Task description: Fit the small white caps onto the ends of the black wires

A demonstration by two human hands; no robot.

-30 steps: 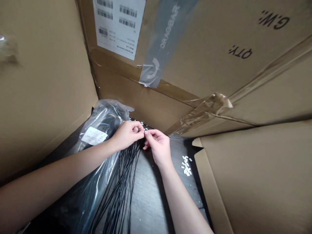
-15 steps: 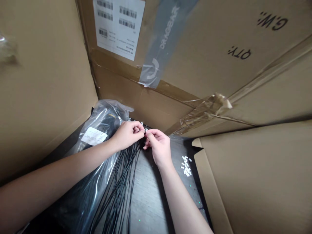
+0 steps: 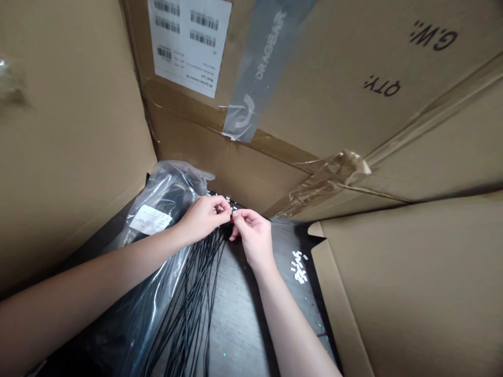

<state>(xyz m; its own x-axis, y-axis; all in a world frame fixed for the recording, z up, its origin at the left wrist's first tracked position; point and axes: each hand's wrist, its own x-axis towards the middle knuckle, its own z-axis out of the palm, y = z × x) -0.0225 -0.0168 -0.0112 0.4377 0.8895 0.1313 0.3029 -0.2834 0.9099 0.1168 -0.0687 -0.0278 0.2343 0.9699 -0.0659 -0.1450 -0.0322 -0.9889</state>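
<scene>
Thumb and forefinger of my left hand [image 3: 205, 217] are pinched at the top of a bundle of thin black cables [image 3: 192, 293], apparently on the end of one cable. Its other fingers are curled in. My right hand [image 3: 253, 233] meets it fingertip to fingertip in a pinch; what it grips is too small to make out. Small white pieces [image 3: 228, 199] show just behind the fingertips, by the cable ends. Beneath my left forearm lies a clear plastic bag [image 3: 167, 178] of black cables with a white label [image 3: 150, 219].
Loose small white pieces [image 3: 299, 268] lie in a pile on the dark grey tabletop [image 3: 239, 309], right of my right forearm. Cardboard walls surround the work spot: a left panel [image 3: 70, 136], a taped carton [image 3: 334, 89] behind, and a flap [image 3: 416, 283] at the right.
Both hands stay pinched together at the cable ends, with only slight finger movement. The whole view has shifted a little.
</scene>
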